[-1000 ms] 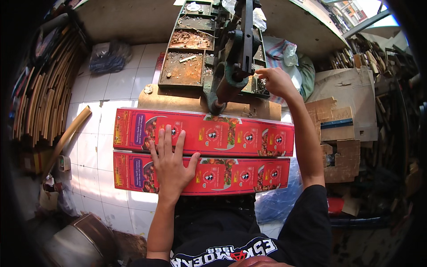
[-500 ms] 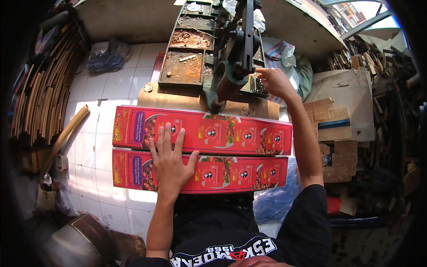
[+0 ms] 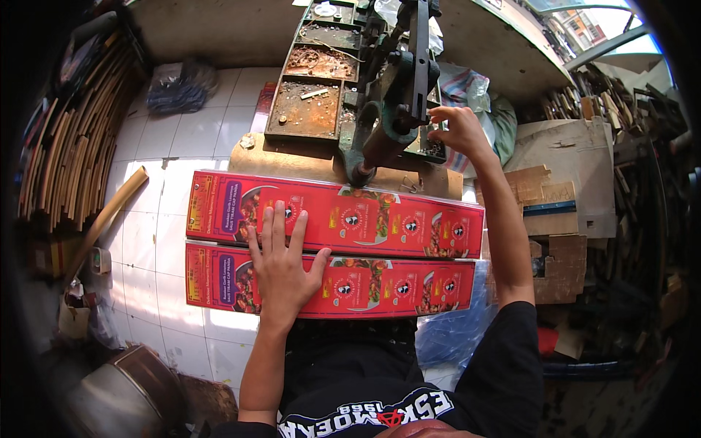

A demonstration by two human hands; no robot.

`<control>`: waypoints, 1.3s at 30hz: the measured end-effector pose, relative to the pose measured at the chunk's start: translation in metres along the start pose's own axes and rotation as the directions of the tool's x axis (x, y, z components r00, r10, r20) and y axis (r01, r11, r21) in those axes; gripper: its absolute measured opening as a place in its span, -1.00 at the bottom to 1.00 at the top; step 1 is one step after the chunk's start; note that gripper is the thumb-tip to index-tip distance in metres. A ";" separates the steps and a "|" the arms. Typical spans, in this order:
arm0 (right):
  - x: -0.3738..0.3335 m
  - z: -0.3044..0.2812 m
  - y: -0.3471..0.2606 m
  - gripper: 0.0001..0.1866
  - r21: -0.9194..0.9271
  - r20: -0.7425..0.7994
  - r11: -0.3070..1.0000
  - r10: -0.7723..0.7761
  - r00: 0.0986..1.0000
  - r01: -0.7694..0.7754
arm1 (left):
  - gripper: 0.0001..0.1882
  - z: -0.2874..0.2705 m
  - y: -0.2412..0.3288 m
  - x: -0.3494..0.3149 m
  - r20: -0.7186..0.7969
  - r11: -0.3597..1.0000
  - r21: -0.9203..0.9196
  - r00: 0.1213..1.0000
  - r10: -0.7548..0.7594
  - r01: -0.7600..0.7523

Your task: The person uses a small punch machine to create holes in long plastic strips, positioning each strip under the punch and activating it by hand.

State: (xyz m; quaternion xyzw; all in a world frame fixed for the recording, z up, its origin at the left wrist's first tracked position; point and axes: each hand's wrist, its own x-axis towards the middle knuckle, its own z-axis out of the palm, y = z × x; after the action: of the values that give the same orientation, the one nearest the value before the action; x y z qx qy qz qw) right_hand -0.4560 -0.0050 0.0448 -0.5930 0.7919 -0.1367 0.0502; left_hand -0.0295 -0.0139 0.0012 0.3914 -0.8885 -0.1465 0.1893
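Note:
Two long red printed panels [image 3: 380,219] lie one above the other across my lap, with a narrow seam between them. My left hand [image 3: 286,266] rests flat over that seam, fingers spread, touching both panels. Under its wrist is the nearer panel [image 3: 358,286]. A dark green hand press [image 3: 394,131] with a long upright metal bar stands just beyond the far panel, its lower end close to the panel's upper edge. My right hand [image 3: 461,135] is raised beside the press, fingers curved, thumb and forefinger apart. I see nothing between them.
A dirty compartment tray [image 3: 303,109] with small loose bits sits behind a brown board [image 3: 285,157]. Stacked flat strips [image 3: 73,160] stand at the left. Cardboard pieces [image 3: 558,197] and a plastic sheet [image 3: 453,328] lie at the right. A metal pot [image 3: 128,394] is near left.
My right hand has shifted slightly at the press, its forefinger and thumb now farther apart. The view has moved a little. My left hand stays on the panels.

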 end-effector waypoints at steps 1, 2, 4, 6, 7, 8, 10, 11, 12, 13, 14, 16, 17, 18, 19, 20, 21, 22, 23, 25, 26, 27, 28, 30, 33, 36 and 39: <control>0.000 0.001 0.001 -0.53 -0.001 -0.004 1.000 -0.017 1.000 0.017 | -0.33 0.000 0.000 0.000 0.002 1.000 0.000 1.000 0.002 -0.002; 0.002 0.002 0.003 -0.52 -0.002 -0.008 0.999 -0.033 0.999 0.033 | -0.33 -0.001 0.000 0.000 0.003 1.000 0.003 1.000 -0.001 0.001; 0.005 0.004 0.006 -0.52 -0.010 -0.010 0.998 -0.060 0.998 0.060 | -0.32 -0.001 0.000 0.000 0.006 1.000 0.006 1.000 -0.006 0.006; 0.006 0.006 0.009 -0.52 -0.024 -0.006 0.996 -0.082 0.997 0.082 | -0.32 0.000 0.001 0.000 0.015 1.000 0.004 1.000 -0.008 0.008; 0.007 0.006 0.009 -0.52 -0.039 -0.001 0.996 -0.084 0.996 0.084 | -0.32 -0.001 0.001 0.000 0.017 1.000 0.006 1.000 -0.010 0.010; 0.008 0.006 0.009 -0.52 -0.053 0.004 0.995 -0.086 0.996 0.086 | -0.32 0.000 0.001 0.000 0.015 1.000 0.008 1.000 -0.010 0.010; 0.010 0.006 0.010 -0.51 -0.065 0.010 0.993 -0.093 0.996 0.093 | -0.31 0.000 0.001 0.000 0.012 1.000 0.011 1.000 -0.006 0.006; 0.011 0.007 0.011 -0.51 -0.063 0.011 0.993 -0.098 0.995 0.098 | -0.31 0.000 0.001 0.000 0.011 1.000 0.011 1.000 -0.005 0.005; 0.011 0.007 0.012 -0.50 -0.061 0.013 0.993 -0.103 0.995 0.103 | -0.31 0.000 0.001 0.000 0.011 1.000 0.012 1.000 -0.005 0.004; 0.012 0.007 0.013 -0.50 -0.062 0.011 0.992 -0.106 0.994 0.107 | -0.31 0.000 0.001 0.000 0.007 1.000 0.013 1.000 -0.006 0.006; 0.013 0.007 0.013 -0.50 -0.064 0.009 0.992 -0.110 0.994 0.111 | -0.31 0.000 0.001 0.000 0.006 1.000 0.010 1.000 -0.004 0.004; 0.013 0.006 0.013 -0.49 -0.041 0.000 0.993 -0.113 0.994 0.113 | -0.32 0.000 0.000 0.000 0.006 1.000 0.008 1.000 -0.005 0.005; 0.012 0.004 0.013 -0.49 -0.017 -0.007 0.994 -0.112 0.994 0.111 | -0.31 0.000 -0.001 -0.001 0.004 1.000 0.000 1.000 -0.002 0.002; 0.012 0.002 0.013 -0.49 0.007 -0.014 0.994 -0.110 0.994 0.110 | -0.31 0.001 -0.001 0.000 0.002 1.000 -0.008 1.000 0.001 -0.001; 0.011 0.000 0.012 -0.48 0.043 -0.014 0.996 -0.081 0.997 0.082 | -0.30 0.001 -0.001 0.000 0.003 1.000 -0.016 1.000 0.003 -0.003; 0.010 -0.002 0.011 -0.47 0.080 -0.012 0.995 -0.052 0.999 0.053 | -0.30 0.001 -0.001 -0.001 0.005 1.000 -0.017 1.000 0.003 -0.003; 0.009 -0.005 0.011 -0.47 0.116 -0.010 0.993 -0.022 1.000 0.023 | -0.30 0.001 -0.001 -0.001 0.006 1.000 -0.017 1.000 0.003 -0.002; 0.008 -0.009 0.006 -0.47 0.130 -0.009 0.991 0.002 1.000 -0.001 | -0.30 0.001 -0.001 -0.001 0.006 1.000 -0.018 1.000 0.002 -0.002; 0.007 -0.012 0.002 -0.49 0.164 0.011 0.986 0.023 1.000 -0.025 | -0.30 0.001 -0.002 -0.002 0.007 1.000 -0.013 1.000 -0.001 0.001; 0.005 -0.019 -0.005 -0.54 0.225 0.052 0.971 0.066 0.996 -0.076 | -0.30 0.001 -0.002 -0.002 0.005 1.000 -0.007 1.000 -0.003 0.003; 0.004 -0.018 -0.001 -0.53 0.305 0.071 0.948 0.074 0.995 -0.092 | -0.30 0.001 -0.002 -0.002 0.004 1.000 -0.009 1.000 -0.002 0.002; 0.002 -0.017 0.006 -0.53 0.382 0.091 0.918 0.079 0.993 -0.108 | -0.30 0.001 -0.002 -0.002 0.003 1.000 -0.010 1.000 0.000 0.000; 0.001 -0.017 0.007 -0.53 0.457 0.112 0.881 0.081 0.990 -0.124 | -0.30 0.001 -0.002 -0.002 0.002 1.000 -0.010 1.000 -0.001 0.001; -0.002 -0.020 0.011 -0.52 0.559 0.137 0.816 0.085 0.987 -0.148 | -0.29 0.001 -0.001 -0.002 -0.006 1.000 -0.014 1.000 0.006 -0.006; -0.009 -0.019 0.007 -0.51 0.674 0.184 0.716 0.074 0.980 -0.181 | -0.30 0.002 -0.002 -0.003 -0.009 1.000 -0.019 1.000 0.006 -0.006; -0.019 -0.020 -0.002 -0.50 0.739 0.249 0.634 0.059 0.967 -0.229 | -0.30 0.002 -0.002 -0.003 -0.009 1.000 -0.023 1.000 0.004 -0.004; -0.029 -0.020 -0.006 -0.48 0.764 0.288 0.593 0.038 0.957 -0.253 | -0.30 0.001 -0.001 -0.002 -0.009 0.999 -0.030 1.000 0.008 -0.009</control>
State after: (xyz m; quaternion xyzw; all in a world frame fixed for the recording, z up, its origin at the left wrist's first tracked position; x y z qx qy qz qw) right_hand -0.4463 0.0244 0.0628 -0.4535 0.6822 -0.3961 0.4148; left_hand -0.0278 -0.0128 -0.0010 0.3854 -0.8870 -0.1575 0.1999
